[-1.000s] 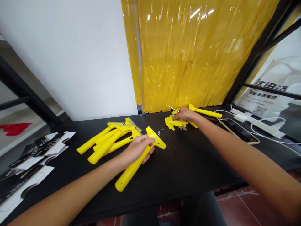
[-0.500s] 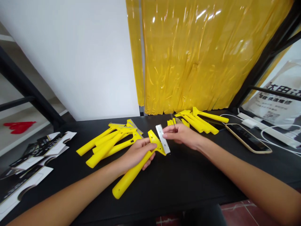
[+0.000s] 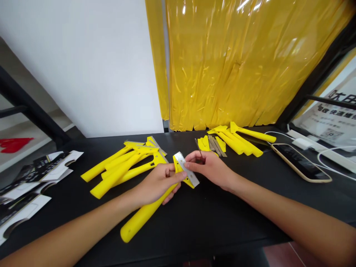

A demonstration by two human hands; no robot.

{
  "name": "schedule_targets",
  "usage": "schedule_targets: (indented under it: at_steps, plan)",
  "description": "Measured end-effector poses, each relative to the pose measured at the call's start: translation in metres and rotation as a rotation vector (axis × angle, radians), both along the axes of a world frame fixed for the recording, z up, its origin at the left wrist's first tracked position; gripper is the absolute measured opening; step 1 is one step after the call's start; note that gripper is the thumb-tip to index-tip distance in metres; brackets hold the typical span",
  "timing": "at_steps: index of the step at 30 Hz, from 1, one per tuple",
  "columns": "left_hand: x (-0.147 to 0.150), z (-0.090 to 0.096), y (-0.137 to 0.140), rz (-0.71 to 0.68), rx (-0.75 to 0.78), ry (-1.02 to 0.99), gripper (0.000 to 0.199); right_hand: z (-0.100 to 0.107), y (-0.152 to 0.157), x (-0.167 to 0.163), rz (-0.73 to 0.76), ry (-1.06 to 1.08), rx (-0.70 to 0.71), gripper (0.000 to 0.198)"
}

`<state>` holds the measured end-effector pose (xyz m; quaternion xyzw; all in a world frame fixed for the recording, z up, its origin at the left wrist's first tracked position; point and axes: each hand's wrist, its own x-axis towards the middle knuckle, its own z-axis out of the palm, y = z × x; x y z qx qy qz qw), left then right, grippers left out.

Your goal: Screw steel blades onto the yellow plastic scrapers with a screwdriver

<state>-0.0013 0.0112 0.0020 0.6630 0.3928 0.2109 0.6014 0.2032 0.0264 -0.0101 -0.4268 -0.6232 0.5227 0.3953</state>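
My left hand (image 3: 158, 183) is closed round the neck of a yellow scraper handle (image 3: 147, 218), its thumb reaching onto the wide head. A silver metal plate (image 3: 194, 180) with holes lies along that head. The fingers of my right hand (image 3: 214, 168) pinch the plate's upper side, pressing it against the yellow plastic. A thin dark rod (image 3: 198, 145) sticks up from my right fingers; its lower end is hidden. Just beyond my right hand lie small yellow pieces (image 3: 205, 142) and grey metal strips (image 3: 214, 144).
Several yellow scrapers with metal edges (image 3: 119, 172) are piled on the left of the black table (image 3: 222, 218). More yellow handles (image 3: 236, 142) lie at the back right, near a phone (image 3: 300, 163) and white cables. Printed cards (image 3: 47, 174) are stacked far left. A yellow plastic curtain (image 3: 217, 66) hangs behind.
The metal plate, held in my right hand, has moved left and now lies over the scraper head instead of beside its edge. The camera view has shifted slightly.
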Motion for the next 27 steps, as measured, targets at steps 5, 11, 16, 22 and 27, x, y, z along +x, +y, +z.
schedule_targets:
  at_steps: [5, 11, 16, 22, 27]
  plan:
    - [-0.002, -0.002, 0.001, 0.008, -0.031, 0.063, 0.042, -0.001, -0.005, -0.006, 0.046, 0.015, 0.012, 0.030]
    - [-0.002, -0.001, 0.000, 0.030, -0.037, 0.092, 0.046, 0.014, 0.028, 0.037, -0.226, -0.545, 0.321, 0.041]
    - [-0.002, 0.000, -0.001, 0.039, -0.058, 0.093, 0.047, 0.024, 0.060, 0.096, -0.499, -1.181, 0.254, 0.038]
    - [-0.001, 0.001, -0.002, 0.054, -0.054, 0.079, 0.046, 0.022, 0.053, 0.090, -0.265, -1.232, 0.234, 0.044]
    - [0.001, 0.003, -0.003, 0.063, -0.083, 0.063, 0.045, 0.017, 0.047, 0.077, -0.182, -1.270, 0.220, 0.038]
